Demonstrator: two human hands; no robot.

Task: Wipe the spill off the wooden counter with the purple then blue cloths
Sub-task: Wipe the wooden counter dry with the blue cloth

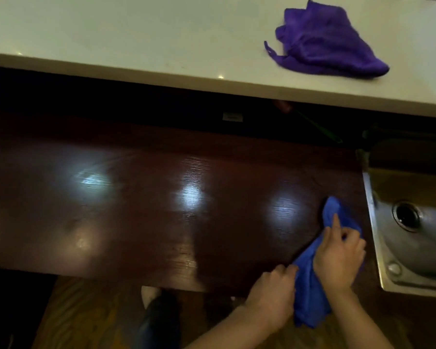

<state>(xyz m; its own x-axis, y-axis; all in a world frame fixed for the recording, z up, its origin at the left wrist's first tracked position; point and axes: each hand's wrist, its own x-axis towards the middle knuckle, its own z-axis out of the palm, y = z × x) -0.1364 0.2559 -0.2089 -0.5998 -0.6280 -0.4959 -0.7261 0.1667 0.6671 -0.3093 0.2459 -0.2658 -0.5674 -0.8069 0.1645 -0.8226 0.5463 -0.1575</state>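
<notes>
Left hand (271, 295) pinches near corner of blue cloth (310, 285). Right hand (337, 258) presses cloth flat on wooden desk (161, 210); long axis runs 7-to-1 o'clock, sink (413, 235) at 3. Purple cloth (322, 41) discarded at 12, on white ledge (136, 34). I judge right hand leads wipe.

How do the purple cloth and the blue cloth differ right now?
The purple cloth lies untouched on the white upper ledge; the blue cloth is on the wooden counter by the sink. Purple is loosely spread; blue is bunched between the left hand and right hand. Both look crumpled.
</notes>
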